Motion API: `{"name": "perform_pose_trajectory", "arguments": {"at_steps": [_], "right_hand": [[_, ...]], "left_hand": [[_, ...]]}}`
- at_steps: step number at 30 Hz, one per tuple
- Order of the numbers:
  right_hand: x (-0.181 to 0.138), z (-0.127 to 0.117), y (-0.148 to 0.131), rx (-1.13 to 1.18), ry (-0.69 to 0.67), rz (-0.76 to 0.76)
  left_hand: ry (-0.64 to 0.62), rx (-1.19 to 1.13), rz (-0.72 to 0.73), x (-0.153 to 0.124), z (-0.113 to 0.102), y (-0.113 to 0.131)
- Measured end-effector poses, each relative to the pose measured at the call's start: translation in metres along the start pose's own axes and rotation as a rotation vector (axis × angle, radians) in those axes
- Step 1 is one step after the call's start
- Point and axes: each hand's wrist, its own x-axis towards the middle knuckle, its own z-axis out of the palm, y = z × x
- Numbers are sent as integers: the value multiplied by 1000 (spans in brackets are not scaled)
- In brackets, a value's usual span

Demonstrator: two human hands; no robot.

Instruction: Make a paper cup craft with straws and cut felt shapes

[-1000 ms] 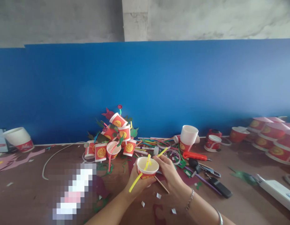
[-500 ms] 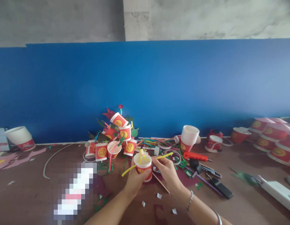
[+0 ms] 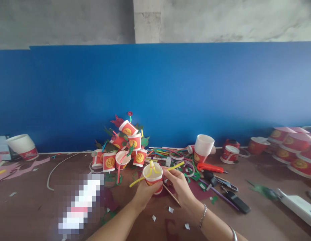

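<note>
A red and white paper cup (image 3: 152, 172) stands upright in my left hand (image 3: 143, 195), whose fingers wrap its left and near sides. Bent yellow drinking straws (image 3: 152, 165) rise in a peak inside the cup. One yellow end (image 3: 136, 182) sticks out on the left, past my left hand. On the right, my right hand (image 3: 179, 187) pinches the other yellow straw (image 3: 177, 166) close to the cup wall; its fingertips partly hide that straw. A thin brown stick (image 3: 171, 194) lies between the cup and my right hand.
A cluster of joined paper cups (image 3: 109, 162) with green paper leaves stands behind left. Further right are a stack of cups (image 3: 204, 147), an orange-red cutter (image 3: 211, 167), keys with a black fob (image 3: 236, 201) and loose straws (image 3: 160, 152). Paper scraps (image 3: 171, 210) litter the brown table (image 3: 135, 227).
Both hands keep their hold on the cup and straw. The straw tips and the right fingers have shifted very slightly; the whole view has also moved a little.
</note>
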Motion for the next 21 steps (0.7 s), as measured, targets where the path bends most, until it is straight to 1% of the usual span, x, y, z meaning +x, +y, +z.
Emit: {"name": "perform_pose_trajectory", "arguments": {"at_steps": [3, 8, 11, 16, 21], "right_hand": [[-1, 1, -3, -45, 16, -18], [-3, 0, -4, -165, 36, -121], [-3, -2, 3, -197, 0, -130], [-6, -3, 13, -207, -43, -187], [-8, -3, 14, -256, -49, -243]], "left_hand": [[38, 11, 14, 2, -1, 0], [115, 52, 35, 5, -3, 2], [106, 40, 19, 5, -3, 3], [41, -5, -3, 4, -5, 4], [69, -23, -52, 4, -5, 6]]}}
